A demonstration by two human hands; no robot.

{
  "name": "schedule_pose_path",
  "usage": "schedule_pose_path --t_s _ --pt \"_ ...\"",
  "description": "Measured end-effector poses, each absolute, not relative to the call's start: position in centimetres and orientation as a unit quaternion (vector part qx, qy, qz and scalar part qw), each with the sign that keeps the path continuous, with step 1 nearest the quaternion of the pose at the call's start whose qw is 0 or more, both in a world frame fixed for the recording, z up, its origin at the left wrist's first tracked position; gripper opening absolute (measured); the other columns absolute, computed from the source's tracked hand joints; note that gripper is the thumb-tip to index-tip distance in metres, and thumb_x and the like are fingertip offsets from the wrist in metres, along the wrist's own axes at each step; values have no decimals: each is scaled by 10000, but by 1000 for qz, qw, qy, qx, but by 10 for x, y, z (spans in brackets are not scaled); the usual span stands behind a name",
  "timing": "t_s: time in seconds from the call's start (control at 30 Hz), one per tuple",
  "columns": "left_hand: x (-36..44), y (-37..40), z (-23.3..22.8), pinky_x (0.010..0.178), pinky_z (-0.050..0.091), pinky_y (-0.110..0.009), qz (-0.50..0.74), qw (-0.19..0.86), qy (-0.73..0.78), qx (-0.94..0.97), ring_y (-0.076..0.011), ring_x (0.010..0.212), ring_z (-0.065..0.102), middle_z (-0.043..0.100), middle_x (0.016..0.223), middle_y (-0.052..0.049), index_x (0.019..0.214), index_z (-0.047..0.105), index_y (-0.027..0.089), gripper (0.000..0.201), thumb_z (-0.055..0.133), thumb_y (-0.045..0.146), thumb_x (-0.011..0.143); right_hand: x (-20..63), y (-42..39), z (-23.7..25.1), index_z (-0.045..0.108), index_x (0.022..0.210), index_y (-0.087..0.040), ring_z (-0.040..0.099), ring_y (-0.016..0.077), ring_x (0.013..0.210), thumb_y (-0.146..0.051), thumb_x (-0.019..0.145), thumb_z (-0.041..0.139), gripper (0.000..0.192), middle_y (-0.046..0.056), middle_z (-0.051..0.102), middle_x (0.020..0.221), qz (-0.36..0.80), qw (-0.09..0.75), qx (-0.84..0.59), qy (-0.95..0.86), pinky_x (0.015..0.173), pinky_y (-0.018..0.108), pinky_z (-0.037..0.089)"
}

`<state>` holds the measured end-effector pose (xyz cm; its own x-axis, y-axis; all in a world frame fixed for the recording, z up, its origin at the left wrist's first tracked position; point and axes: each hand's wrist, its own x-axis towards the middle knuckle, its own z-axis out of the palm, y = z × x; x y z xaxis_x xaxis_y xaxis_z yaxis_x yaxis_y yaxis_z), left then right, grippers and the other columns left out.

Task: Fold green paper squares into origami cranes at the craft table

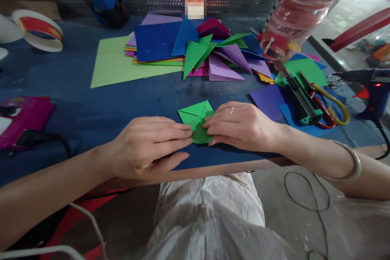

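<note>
— Where is there room to pass?
— Left of the hands: bare blue tabletop (91, 105) up to the light green sheet (115, 63).
— And to the right?
— Crowded: a utility knife (300, 95), scissors (327, 107) and a glue gun (373, 89) block it. Behind, the folded paper pile (210, 55) and a bottle (292, 20) stand in the way.

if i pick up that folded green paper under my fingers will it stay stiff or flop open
The folded green paper is small and layered, so it would likely feel light and fairly stiff. Its upper flaps look slightly raised, so they may spring open once the left hand and right hand let go. It should slide easily on the table.
</note>
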<state>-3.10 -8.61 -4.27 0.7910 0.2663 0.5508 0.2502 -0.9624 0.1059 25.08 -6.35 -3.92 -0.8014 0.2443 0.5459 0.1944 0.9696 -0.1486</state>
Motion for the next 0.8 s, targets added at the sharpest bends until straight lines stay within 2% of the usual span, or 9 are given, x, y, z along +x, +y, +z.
schedule_pose_path --t_s 0.13,0.33,0.5,0.8 --pt "-30 -86 -41 921 641 -362 288 46 151 945 -215 1018 785 823 1079 -62 1133 723 177 245 701 145 891 246 -71 -38 747 926 -193 718 157 790 -302 1011 655 166 18 777 828 102 310 -221 -919 796 298 539" --pt "-30 -85 -39 917 634 -362 291 72 158 941 -206 1016 782 823 1069 -34 1151 726 212 266 679 145 898 233 -75 -33 703 823 -181 624 124 727 -255 941 722 141 -4 694 774 237 285 -371 -852 677 247 439" --pt "-30 -87 -39 917 636 -387 285 60 146 946 -224 1036 775 814 1114 -49 1208 719 235 313 667 172 906 228 -76 -36 678 846 -156 582 179 857 -209 947 674 114 52 629 895 183 262 -368 -873 767 303 435" --pt "-29 -88 -35 915 633 -393 279 42 130 951 -228 1020 777 809 1124 -71 1197 702 202 267 625 211 942 225 -77 -37 612 846 -171 514 202 856 -179 966 607 120 62 578 907 149 236 -364 -888 801 339 409"
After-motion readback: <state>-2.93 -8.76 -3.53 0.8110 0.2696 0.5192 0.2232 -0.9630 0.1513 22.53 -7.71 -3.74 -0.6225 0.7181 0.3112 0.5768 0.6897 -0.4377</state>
